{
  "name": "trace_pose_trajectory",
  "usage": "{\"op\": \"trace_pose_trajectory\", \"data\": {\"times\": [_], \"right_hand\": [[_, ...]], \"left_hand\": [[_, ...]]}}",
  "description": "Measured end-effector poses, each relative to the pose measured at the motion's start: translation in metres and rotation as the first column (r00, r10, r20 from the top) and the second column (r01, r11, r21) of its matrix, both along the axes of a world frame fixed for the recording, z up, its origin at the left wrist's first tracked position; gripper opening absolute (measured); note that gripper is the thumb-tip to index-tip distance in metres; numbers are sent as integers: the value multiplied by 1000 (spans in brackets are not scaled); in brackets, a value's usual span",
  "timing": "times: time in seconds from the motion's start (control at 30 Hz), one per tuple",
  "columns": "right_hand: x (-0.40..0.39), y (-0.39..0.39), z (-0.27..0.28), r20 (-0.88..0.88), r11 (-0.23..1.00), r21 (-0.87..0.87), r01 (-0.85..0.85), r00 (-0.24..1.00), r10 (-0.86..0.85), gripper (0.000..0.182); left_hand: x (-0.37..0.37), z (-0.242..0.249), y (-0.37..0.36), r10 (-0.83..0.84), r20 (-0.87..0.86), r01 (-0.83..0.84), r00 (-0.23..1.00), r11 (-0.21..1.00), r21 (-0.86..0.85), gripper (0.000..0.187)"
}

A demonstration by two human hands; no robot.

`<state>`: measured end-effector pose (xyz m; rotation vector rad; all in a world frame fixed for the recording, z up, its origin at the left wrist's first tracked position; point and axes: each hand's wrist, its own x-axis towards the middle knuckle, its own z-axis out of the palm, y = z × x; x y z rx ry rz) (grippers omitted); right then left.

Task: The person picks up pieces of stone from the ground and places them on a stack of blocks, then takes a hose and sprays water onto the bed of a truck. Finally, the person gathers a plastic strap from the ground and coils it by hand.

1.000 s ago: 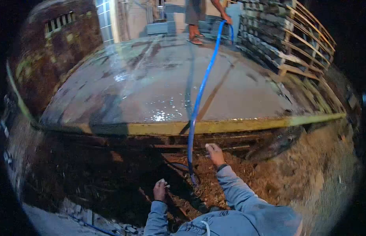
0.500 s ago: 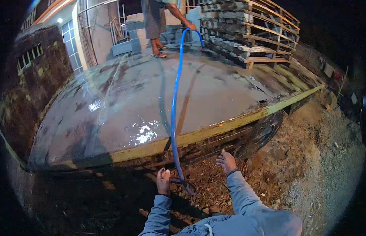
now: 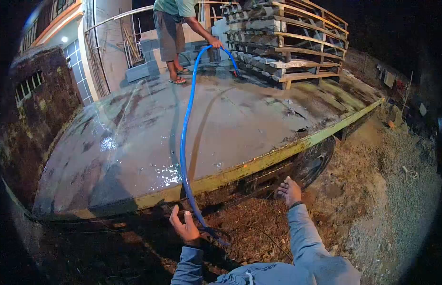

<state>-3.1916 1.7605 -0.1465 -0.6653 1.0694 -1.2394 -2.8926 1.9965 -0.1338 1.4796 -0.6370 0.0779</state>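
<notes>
My left hand (image 3: pixel 185 229) is raised just left of the blue hose (image 3: pixel 184 142), its thumb and fingers apart and nothing in it. To the right, my right hand (image 3: pixel 291 192) is held out in front of the slab edge, fingers loosely bent and apart, and appears to hold nothing. The hose droops from a co-worker's hand (image 3: pixel 215 42) onto the wet concrete slab (image 3: pixel 230 133). It passes over the slab's yellowish edge (image 3: pixel 259 165) and runs down to the soil beside my left hand.
Stacked wooden pallets (image 3: pixel 306 47) stand on the slab's far right. The co-worker (image 3: pixel 171 38) stands on the slab beside grey blocks (image 3: pixel 142 71). A dark, mottled wall (image 3: pixel 45 114) rises at left. Rough soil (image 3: pixel 259 228) and gravel (image 3: pixel 396 218) lie below the edge.
My hands have moved farther apart, and the left hand's fingers have spread. The view has shifted, so slab, pallets and hose appear farther left. More of the co-worker shows.
</notes>
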Motion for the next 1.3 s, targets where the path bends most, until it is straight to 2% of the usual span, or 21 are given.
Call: {"op": "trace_pose_trajectory", "data": {"times": [0.07,0.17,0.2,0.3,0.33,0.43,0.5,0.57,0.6,0.7,0.73,0.83,0.87,0.97,1.03,1.07,1.2,1.27,1.3], "right_hand": [[-9,-15,4,92,997,-38,-67,993,71,28],[-5,-29,25,106,992,-97,-81,990,91,28],[-3,-33,33,62,990,-101,-95,993,101,30],[3,-44,51,-111,971,-188,-148,985,129,34],[3,-46,59,-161,966,-172,-193,973,166,37],[5,-54,78,-356,931,-243,-273,918,176,38],[6,-64,97,-554,882,-250,-399,806,208,41],[3,-59,136,-776,784,-283,-552,612,151,42],[5,-63,141,-767,835,-253,-489,628,135,43],[7,-82,172,-897,675,-385,-629,426,-114,46],[9,-82,182,-929,740,-354,-572,309,-206,50],[22,-140,183,-947,768,-287,-572,291,-138,52],[29,-159,175,-901,730,-403,-552,378,-212,52],[59,-210,169,-768,855,-262,-448,633,96,54],[75,-237,153,-443,929,-79,-361,848,291,56],[85,-252,150,-239,940,23,-341,911,337,56],[137,-294,128,45,948,39,-316,948,314,55],[156,-301,131,131,948,96,-303,948,290,55],[164,-329,114,168,898,-17,-440,884,436,56]], "left_hand": [[-1,9,-9,-3,132,4,991,1000,-5,35],[-15,35,-18,-288,-91,287,953,958,-30,32],[-16,33,-22,-333,-73,333,940,943,-21,32],[-20,32,-32,-537,-214,523,816,843,-124,32],[-21,35,-34,-556,-209,550,805,830,-89,34],[-19,49,-36,-653,-421,642,630,742,-191,39],[-10,66,-42,-653,-465,667,598,727,-163,46],[-4,88,-53,-670,-498,686,550,703,-188,48],[-5,107,-54,-698,-471,704,540,681,-202,50],[-12,125,-84,-746,-412,717,524,647,-260,49],[-14,123,-100,-759,-420,739,498,625,-253,47],[-23,123,-144,-744,-485,764,459,609,-212,43],[-26,122,-161,-733,-474,759,488,625,-185,41],[-40,132,-214,-672,-568,718,475,669,-190,43],[-49,128,-255,-653,-547,715,524,686,-133,49],[-53,128,-278,-624,-555,703,551,705,-95,49],[-62,135,-355,-488,-647,618,586,786,-33,51],[-65,147,-378,-507,-622,606,597,793,-64,51],[-67,147,-386,-506,-624,602,596,795,-69,52]]}}
